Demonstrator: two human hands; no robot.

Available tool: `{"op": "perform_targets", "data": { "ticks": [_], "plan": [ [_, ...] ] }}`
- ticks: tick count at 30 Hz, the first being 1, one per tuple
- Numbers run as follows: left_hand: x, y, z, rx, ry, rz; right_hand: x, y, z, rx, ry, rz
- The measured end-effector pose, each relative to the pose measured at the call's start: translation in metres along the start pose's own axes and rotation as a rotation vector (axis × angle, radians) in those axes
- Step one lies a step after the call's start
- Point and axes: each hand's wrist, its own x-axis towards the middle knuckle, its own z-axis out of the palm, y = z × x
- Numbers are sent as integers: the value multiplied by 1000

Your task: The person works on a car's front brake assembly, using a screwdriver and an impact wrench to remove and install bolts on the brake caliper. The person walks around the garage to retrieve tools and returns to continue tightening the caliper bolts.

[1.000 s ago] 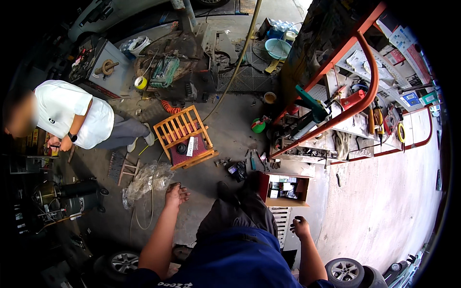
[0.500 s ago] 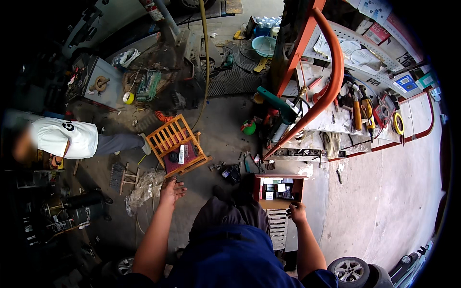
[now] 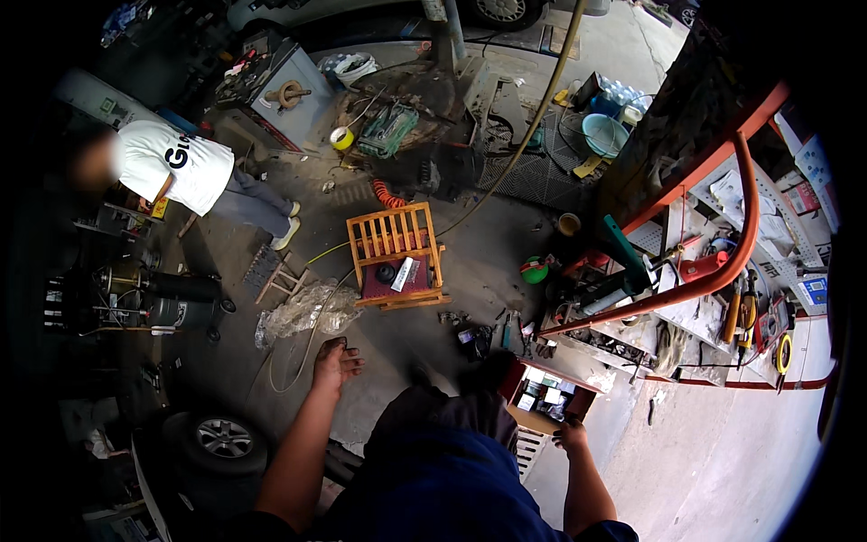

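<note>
My right hand [image 3: 570,435] grips the near right corner of an open red and brown cardboard box [image 3: 531,419]. The box sits at a slant just right of my legs and holds several small white and dark packs [image 3: 545,395]. Raised over the floor on the other side, my left hand [image 3: 338,365] holds nothing, its fingers loosely apart. Ahead of that hand stands a small wooden chair [image 3: 395,228] with a dark red seat. On the seat lie a white slim box [image 3: 405,275] and a black round part [image 3: 386,272].
An orange-railed workbench [image 3: 704,312] with tools stands to the right. Crumpled clear plastic [image 3: 307,312] and loose tools [image 3: 508,332] lie on the floor. Another person [image 3: 185,172] in a white shirt bends at the left. A wheel [image 3: 224,443] is near my left arm.
The view has swung left, so the chair and bench appear farther right. The box now appears turned at an angle, with my right hand still on its corner. My left hand stays free.
</note>
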Motion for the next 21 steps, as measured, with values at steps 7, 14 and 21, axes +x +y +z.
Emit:
{"op": "perform_targets", "data": {
  "ticks": [7,14,21],
  "plan": [
    [-16,-26,-111,-161,165,-16,27,-53,50,-233,-54,-132],
    [-28,-47,-241,-269,279,-22,13,-119,152,-323,-49,-245],
    [-3,-88,-422,-466,383,14,-32,-124,301,-360,-56,-457]
  ]
}}
